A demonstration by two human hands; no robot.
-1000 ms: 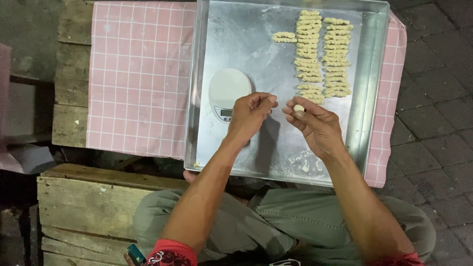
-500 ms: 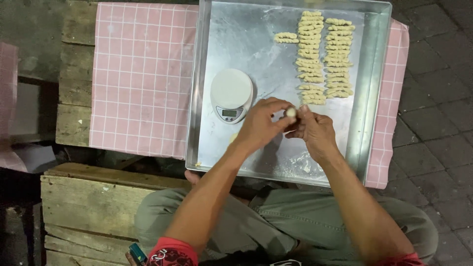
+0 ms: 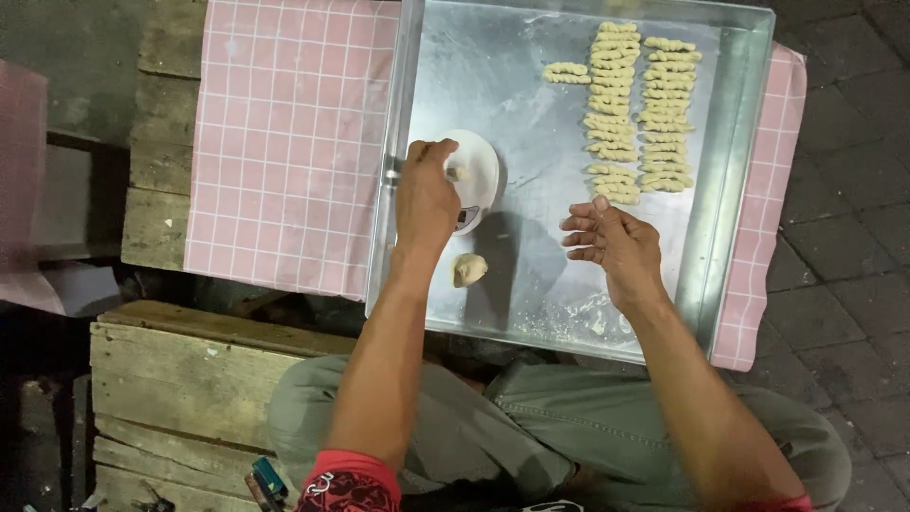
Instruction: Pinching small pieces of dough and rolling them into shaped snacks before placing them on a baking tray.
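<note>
My left hand [image 3: 426, 194] rests over a small white round scale [image 3: 477, 163] inside a large metal tray [image 3: 735, 180], with a small piece of dough [image 3: 455, 174] at its fingertips on the scale. A larger lump of dough [image 3: 468, 270] lies on the tray floor just right of my left wrist. My right hand [image 3: 611, 243] hovers above the tray with fingers loosely curled and nothing visible in it. Two long rows of shaped dough pieces [image 3: 637, 112] lie at the tray's far right, with two more pieces [image 3: 566, 73] beside them.
The tray sits on a pink checked cloth [image 3: 284, 142] laid over wooden planks. A wooden pallet [image 3: 190, 379] lies below left, by my knees. Paved ground [image 3: 853, 237] is on the right. A small lighter [image 3: 268, 477] lies near my left leg.
My hands were together over the tray working a bit of dough. The left hand has moved left onto the scale with a small piece; the right has drawn apart.
</note>
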